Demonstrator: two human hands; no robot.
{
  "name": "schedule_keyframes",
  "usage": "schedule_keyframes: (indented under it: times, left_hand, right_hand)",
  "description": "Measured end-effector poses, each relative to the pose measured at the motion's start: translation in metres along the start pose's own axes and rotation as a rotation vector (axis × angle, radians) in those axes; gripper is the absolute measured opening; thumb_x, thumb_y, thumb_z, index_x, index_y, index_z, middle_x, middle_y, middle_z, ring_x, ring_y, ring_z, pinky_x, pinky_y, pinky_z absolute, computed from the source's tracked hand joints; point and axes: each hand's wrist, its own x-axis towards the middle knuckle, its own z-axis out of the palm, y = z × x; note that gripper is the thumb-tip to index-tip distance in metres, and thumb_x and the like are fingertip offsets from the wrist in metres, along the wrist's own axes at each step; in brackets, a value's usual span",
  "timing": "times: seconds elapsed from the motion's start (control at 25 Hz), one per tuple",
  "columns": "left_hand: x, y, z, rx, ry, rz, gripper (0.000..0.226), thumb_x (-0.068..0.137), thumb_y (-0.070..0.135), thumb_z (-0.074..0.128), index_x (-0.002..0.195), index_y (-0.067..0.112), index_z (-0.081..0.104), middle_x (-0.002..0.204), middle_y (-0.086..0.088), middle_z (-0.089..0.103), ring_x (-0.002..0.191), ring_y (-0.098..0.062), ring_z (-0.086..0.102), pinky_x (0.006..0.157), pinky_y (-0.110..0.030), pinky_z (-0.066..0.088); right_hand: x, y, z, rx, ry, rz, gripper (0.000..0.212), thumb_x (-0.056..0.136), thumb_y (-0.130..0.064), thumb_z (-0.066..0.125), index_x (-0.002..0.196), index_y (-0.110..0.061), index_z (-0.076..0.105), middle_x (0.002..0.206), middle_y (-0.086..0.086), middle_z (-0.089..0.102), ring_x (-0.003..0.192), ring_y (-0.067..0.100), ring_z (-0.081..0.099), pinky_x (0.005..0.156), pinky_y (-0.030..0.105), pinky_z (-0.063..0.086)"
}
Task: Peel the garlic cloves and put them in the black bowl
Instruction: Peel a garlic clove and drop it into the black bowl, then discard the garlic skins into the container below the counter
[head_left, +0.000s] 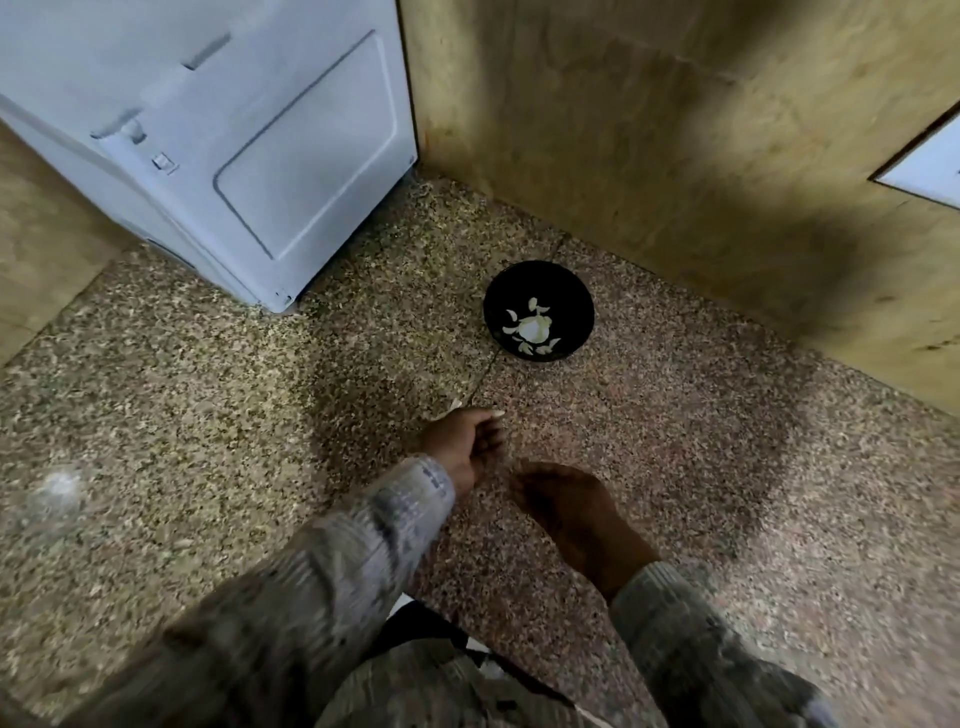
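Looking down on a speckled stone floor; seeing the black bowl standing on it far of centre, near the corner where two tan walls are meeting, touching neither; noting pale garlic cloves lying in its bottom, one larger whitish piece among slivers.

Finding a white appliance filling the far left, its near corner jutting toward the bowl with a strip of floor lying open between; finding wall bases closing the far and right sides; finding floor spreading open to the left and right of both hands; tracing a dark seam running from the bowl's near edge toward the hands, with a pale sliver lying just beside it.

Reaching forward with the left hand, near of the bowl and well apart from it, fingers loosely curled, something pale showing at the tips, too blurred for telling whether anything is being gripped; hovering the right hand just to its right, back turned up, fingers tucked under, grip likewise not telling.

Spotting a small square tag on the appliance, too small for reading.
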Motion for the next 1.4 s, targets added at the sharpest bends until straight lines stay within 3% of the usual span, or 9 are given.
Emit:
schedule_keyframes:
  times: [0.08,0.16,0.32,0.6,0.8,0.88,1.04,1.4]
  left_hand:
    - [0.018,0.002,0.01,0.046,0.007,0.024,0.015,0.104,0.011,0.053,0.107,0.006,0.067,0.084,-0.007,0.066,0.069,-0.014,0.062,0.068,-0.028,0.056]
    - [0.029,-0.001,0.012,0.087,0.02,0.05,0.014,0.103,0.009,0.055,0.102,0.005,0.068,0.095,-0.01,0.072,0.077,-0.015,0.066,0.08,-0.032,0.058]
    - [0.028,-0.016,-0.011,0.073,0.025,0.034,0.011,0.101,0.005,0.058,0.096,0.001,0.068,0.095,-0.015,0.072,0.079,-0.02,0.071,0.06,-0.034,0.064]
    - [-0.019,-0.051,-0.071,-0.167,0.061,0.048,0.014,0.099,0.002,0.057,0.105,-0.006,0.067,0.098,-0.023,0.072,0.086,-0.031,0.071,0.076,-0.043,0.06]
    - [-0.084,-0.075,-0.094,-0.433,0.047,0.212,0.014,0.101,0.007,0.056,0.102,-0.003,0.066,0.093,-0.016,0.072,0.086,-0.026,0.071,0.064,-0.037,0.061]
    - [-0.107,-0.093,-0.104,-0.537,0.037,0.274,0.016,0.102,0.009,0.054,0.102,-0.002,0.067,0.095,-0.015,0.072,0.087,-0.025,0.072,0.068,-0.036,0.061]
    - [-0.154,-0.158,-0.137,-0.726,0.048,0.385,0.019,0.103,0.015,0.051,0.101,0.003,0.066,0.088,-0.007,0.073,0.089,-0.02,0.07,0.087,-0.035,0.06]
    - [-0.262,-0.322,-0.251,-1.143,0.243,0.59,0.018,0.102,0.014,0.052,0.1,0.006,0.068,0.084,-0.006,0.073,0.09,-0.019,0.067,0.093,-0.034,0.056]
  right_hand:
    - [0.008,0.004,-0.002,0.041,0.069,0.007,0.021,0.098,0.015,0.048,0.108,0.015,0.066,0.104,0.031,0.071,0.091,0.035,0.07,0.073,0.032,0.064]
    - [0.011,0.006,-0.002,0.058,0.107,0.002,0.021,0.098,0.015,0.048,0.11,0.018,0.065,0.106,0.034,0.07,0.09,0.035,0.07,0.074,0.033,0.064]
    - [0.013,0.003,0.001,0.089,0.081,0.02,0.02,0.096,0.015,0.05,0.108,0.013,0.066,0.104,0.028,0.07,0.097,0.033,0.069,0.081,0.034,0.064]
    - [-0.014,-0.002,0.021,0.012,-0.212,-0.005,0.021,0.096,0.017,0.049,0.095,0.004,0.065,0.091,0.017,0.07,0.086,0.025,0.073,0.075,0.029,0.063]
    - [-0.062,0.01,0.032,-0.182,-0.461,0.041,0.025,0.097,0.019,0.046,0.09,0.004,0.065,0.089,0.017,0.072,0.09,0.026,0.073,0.079,0.03,0.064]
    - [-0.079,0.021,0.032,-0.235,-0.529,0.057,0.024,0.096,0.019,0.047,0.089,0.004,0.065,0.089,0.017,0.072,0.094,0.027,0.072,0.081,0.03,0.064]
    - [-0.116,0.06,0.026,-0.429,-0.693,0.118,0.023,0.095,0.019,0.048,0.09,0.003,0.064,0.086,0.015,0.072,0.086,0.022,0.075,0.077,0.027,0.063]
    - [-0.203,0.217,0.044,-0.851,-0.97,0.265,0.024,0.092,0.02,0.051,0.086,0.002,0.066,0.084,0.014,0.073,0.081,0.021,0.076,0.08,0.027,0.063]
